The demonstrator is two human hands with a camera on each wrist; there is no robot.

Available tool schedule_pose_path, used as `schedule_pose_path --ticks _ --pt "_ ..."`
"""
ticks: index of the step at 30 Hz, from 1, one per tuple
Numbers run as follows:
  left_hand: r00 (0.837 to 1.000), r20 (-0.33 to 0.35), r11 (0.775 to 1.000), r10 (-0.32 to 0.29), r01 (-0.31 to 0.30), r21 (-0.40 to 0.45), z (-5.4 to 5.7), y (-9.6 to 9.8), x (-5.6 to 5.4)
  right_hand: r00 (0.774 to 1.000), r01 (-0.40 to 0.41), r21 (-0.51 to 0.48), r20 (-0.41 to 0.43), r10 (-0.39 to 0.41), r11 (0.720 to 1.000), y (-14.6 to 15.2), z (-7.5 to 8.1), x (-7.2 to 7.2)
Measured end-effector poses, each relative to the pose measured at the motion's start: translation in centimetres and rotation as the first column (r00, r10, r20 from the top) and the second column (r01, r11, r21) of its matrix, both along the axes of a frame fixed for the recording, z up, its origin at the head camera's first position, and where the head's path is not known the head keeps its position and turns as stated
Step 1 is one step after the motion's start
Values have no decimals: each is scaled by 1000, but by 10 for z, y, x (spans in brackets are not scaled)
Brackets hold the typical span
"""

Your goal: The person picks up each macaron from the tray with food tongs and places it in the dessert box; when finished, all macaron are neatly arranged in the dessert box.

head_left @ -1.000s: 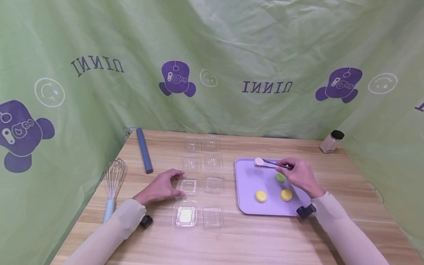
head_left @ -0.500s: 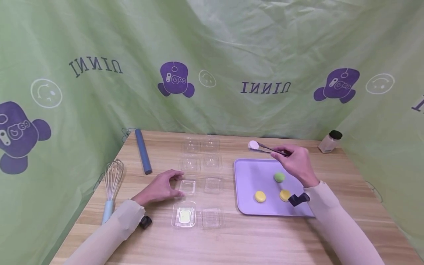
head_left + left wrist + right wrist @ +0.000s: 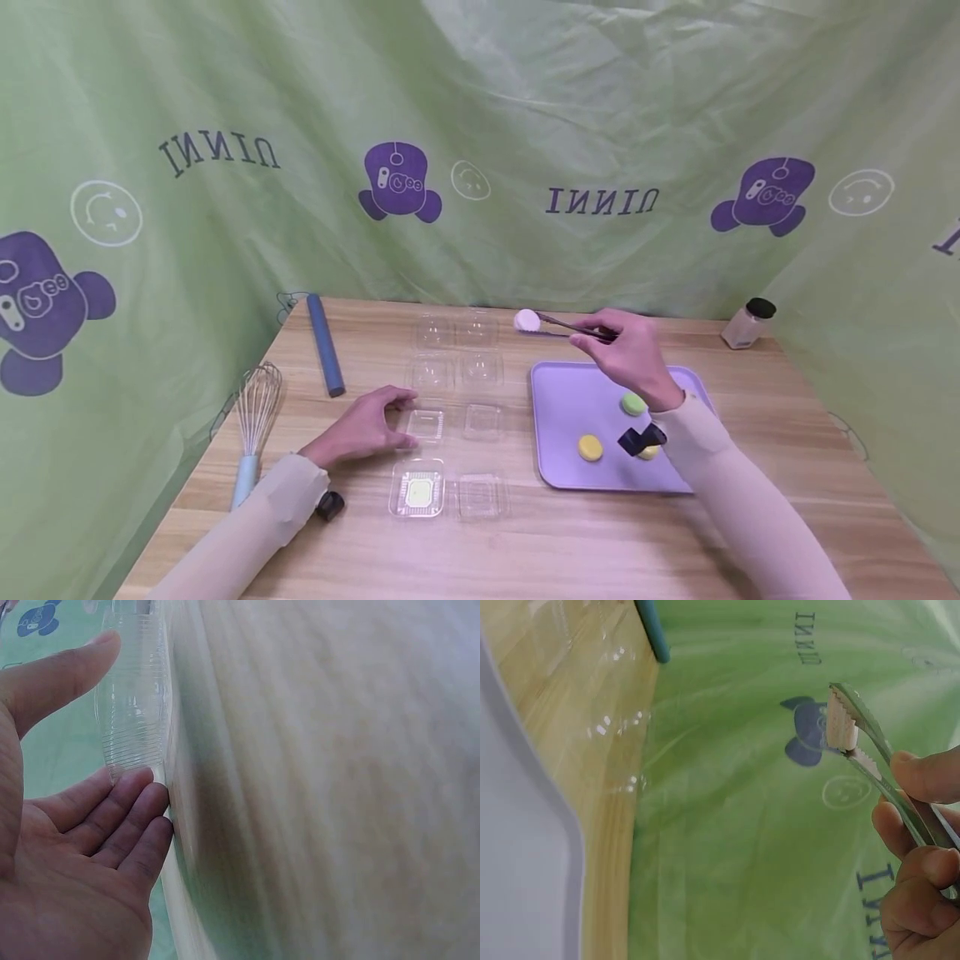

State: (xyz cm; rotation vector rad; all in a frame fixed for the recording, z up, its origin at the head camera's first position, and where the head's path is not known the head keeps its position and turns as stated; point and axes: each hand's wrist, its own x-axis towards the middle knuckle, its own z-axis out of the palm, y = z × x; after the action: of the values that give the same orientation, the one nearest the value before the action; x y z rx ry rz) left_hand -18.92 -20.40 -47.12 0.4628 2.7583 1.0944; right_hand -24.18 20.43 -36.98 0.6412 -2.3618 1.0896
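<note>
While right hand [image 3: 630, 350] is pinching dark serrated tongs [image 3: 874, 731], round pale-pink macaron [image 3: 527, 321] is hanging between tips, midair; slackening squeeze could drop it. Left hand [image 3: 363, 425], fingers loose, is bracketing clear square plastic container [image 3: 426, 425].

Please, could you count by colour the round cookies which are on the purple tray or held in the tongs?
Yellow cookies: 2, on the tray, one partly hidden behind the black wrist strap
Green cookie: 1, on the tray
Pink cookie: 1, in the tongs
Total: 4
</note>
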Motion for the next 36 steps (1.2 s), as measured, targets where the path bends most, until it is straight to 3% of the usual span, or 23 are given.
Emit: schedule_pose_path --ticks 14,29,36 --pt "999 36 999 12 -13 39 -6 1 5 983 -162 -6 -94 160 987 -53 3 -3" --pt "1000 -26 1000 -10 10 6 -5 0 1 954 -296 87 -25 299 951 -111 -11 4" --pt "999 -34 1000 -11 12 6 -1 1 0 945 -310 174 -51 323 935 -127 -20 4"
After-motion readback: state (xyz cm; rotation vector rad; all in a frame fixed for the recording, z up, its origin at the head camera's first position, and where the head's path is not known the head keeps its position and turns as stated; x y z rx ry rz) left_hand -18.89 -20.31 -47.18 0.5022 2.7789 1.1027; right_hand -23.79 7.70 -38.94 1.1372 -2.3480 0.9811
